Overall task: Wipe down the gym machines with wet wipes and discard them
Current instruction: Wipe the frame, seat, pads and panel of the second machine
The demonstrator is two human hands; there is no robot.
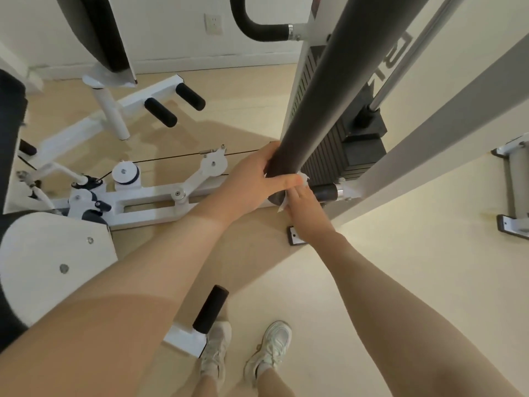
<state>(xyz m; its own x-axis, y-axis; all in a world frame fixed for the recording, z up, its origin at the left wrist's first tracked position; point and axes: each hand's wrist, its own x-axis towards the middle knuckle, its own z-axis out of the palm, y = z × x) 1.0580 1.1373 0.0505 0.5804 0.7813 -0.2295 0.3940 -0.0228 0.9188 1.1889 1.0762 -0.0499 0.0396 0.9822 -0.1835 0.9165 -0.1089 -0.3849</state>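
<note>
Fingers of the left hand [252, 179] are curling round the lower end of the dark padded bar [323, 90], while the right hand [300, 207] is pinching the white wet wipe [303, 179] against that same end (the nearer hand to it). The bar's long axis is running from 7 o'clock up to 1 o'clock; the wipe is looking crumpled, mostly hidden

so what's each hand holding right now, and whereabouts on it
The left hand grips the dark padded bar near its lower end. The right hand presses a white wet wipe against that same lower end.
</note>
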